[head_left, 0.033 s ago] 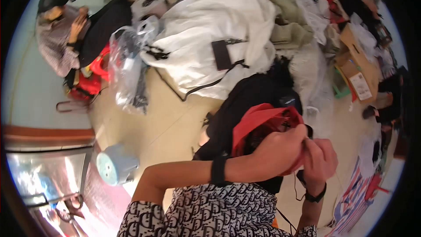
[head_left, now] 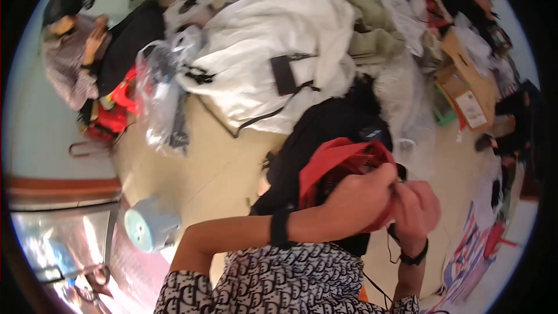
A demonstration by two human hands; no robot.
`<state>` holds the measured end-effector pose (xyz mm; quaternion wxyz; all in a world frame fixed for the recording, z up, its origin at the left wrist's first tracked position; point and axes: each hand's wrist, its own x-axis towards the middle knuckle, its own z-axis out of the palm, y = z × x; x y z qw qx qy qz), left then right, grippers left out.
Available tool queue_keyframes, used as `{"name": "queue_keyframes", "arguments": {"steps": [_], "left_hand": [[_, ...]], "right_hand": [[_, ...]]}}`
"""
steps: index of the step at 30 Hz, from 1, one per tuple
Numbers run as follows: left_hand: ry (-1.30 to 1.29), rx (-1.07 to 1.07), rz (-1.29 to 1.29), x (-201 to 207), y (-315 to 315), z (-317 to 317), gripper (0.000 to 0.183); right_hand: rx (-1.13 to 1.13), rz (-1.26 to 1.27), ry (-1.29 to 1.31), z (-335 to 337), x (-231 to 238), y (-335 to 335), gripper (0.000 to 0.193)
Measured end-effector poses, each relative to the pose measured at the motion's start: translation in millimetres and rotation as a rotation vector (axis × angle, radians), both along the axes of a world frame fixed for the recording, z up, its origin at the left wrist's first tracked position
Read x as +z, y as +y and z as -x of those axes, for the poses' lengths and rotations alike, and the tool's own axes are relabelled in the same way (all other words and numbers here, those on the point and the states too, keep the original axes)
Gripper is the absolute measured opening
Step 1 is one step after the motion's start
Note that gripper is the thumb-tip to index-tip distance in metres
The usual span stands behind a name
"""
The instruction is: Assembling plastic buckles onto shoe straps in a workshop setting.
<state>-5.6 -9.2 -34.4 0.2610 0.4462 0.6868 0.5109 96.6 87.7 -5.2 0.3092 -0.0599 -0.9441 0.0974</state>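
Right of centre, the left hand [head_left: 356, 202] slants across the red bag [head_left: 328, 154]; the right hand [head_left: 418, 206] meets it. Both grips pinch closed; contents hidden.

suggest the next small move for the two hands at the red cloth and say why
I'd probably ease the right hand slightly away from the left hand, to check what lies between the fingertips: the hands meet at the right side of the red cloth, and the fingers cover that spot.
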Motion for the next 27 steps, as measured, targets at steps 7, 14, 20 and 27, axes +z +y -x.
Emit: {"name": "queue_keyframes", "arguments": {"steps": [7,14,20,27], "left_hand": [[0.144,-0.11,-0.009,1,-6,9,0.03],[0.112,-0.296,-0.152,17,-8,11,0.02],[-0.216,-0.311,0.098,24,-10,15,0.015],[-0.023,-0.203,0.101,19,-8,12,0.012]], "right_hand": [[0.176,0.827,0.11,-4,-9,15,0.013],[0.314,1.787,0.386,-19,-29,9,0.011],[0.195,1.882,0.269,-23,-28,20,0.012],[0.063,0.512,0.037,-20,-19,18,0.011]]}}
